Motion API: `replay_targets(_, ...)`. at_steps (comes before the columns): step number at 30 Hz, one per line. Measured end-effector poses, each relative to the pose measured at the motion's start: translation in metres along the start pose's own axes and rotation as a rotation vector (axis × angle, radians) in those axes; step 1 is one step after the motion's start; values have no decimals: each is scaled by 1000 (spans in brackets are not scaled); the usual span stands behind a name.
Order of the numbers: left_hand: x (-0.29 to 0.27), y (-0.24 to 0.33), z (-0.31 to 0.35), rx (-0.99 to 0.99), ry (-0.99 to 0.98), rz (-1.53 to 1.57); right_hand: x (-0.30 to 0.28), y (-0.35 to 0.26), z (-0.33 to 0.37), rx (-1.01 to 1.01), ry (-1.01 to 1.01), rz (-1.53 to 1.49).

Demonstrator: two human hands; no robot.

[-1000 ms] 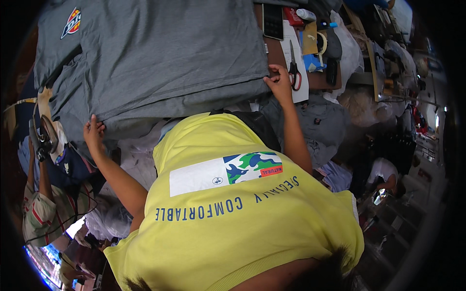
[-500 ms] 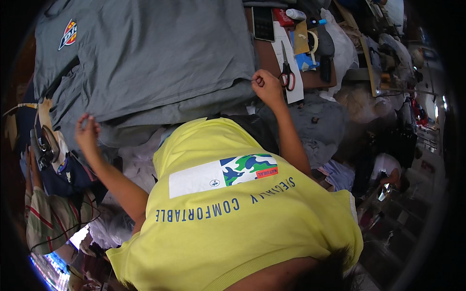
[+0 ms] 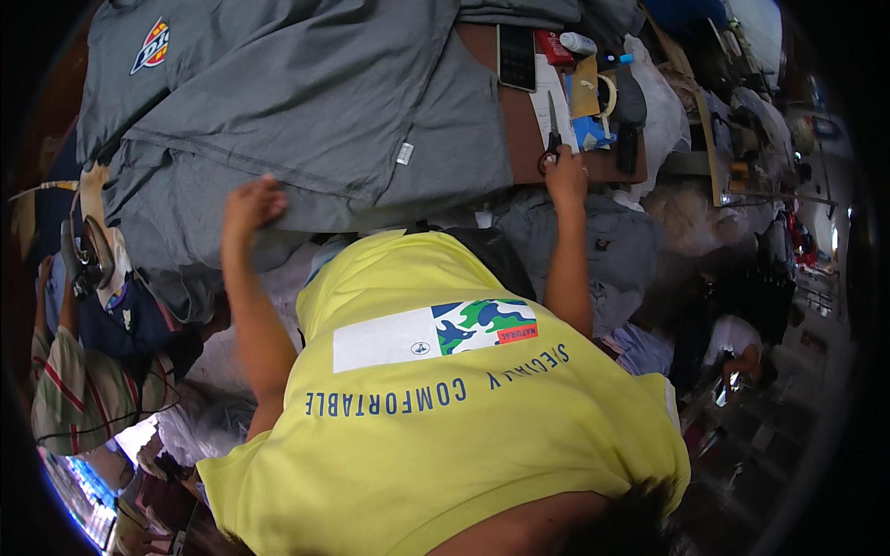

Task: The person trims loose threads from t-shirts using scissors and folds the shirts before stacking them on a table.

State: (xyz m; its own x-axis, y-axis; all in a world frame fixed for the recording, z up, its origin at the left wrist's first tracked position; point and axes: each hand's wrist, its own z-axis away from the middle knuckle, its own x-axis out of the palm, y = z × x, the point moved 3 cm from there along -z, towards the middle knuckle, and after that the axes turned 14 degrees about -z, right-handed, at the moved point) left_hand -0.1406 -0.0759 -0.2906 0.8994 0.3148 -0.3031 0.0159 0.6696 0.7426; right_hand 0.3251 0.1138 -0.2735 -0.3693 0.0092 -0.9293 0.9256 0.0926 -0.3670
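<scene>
A grey T-shirt (image 3: 306, 83) with a coloured logo patch lies spread over the table. Its lower part is turned back, and a small white label (image 3: 405, 154) shows on the inside. My left hand (image 3: 252, 202) is over the near edge of the shirt, its fingers bent and smeared by motion. At the right, my right hand (image 3: 565, 176) has its fingers closed on the handles of dark scissors (image 3: 553, 125). Their blades point away from me across a white paper strip.
Beside the scissors are a phone (image 3: 516, 57), a tape roll (image 3: 607, 95), a white bottle (image 3: 578, 43) and a red packet (image 3: 553, 48). An iron (image 3: 82, 255) stands at the left, near another person's striped sleeve (image 3: 88, 385). More grey cloth (image 3: 593, 236) lies at the near right.
My right hand has left the shirt's corner and moved right to the scissors. My left hand has moved right. The shirt's near layer is now turned back, exposing the label.
</scene>
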Motion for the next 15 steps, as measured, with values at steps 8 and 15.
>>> replay_targets(8, 90, 11, 24, 97, 96, 47, -2, 20, -18, 164, -41, -239)
replay_targets(15, 85, 11, 45, 137, 242, 116, 5, 3, 0, 264, -260, -1050)
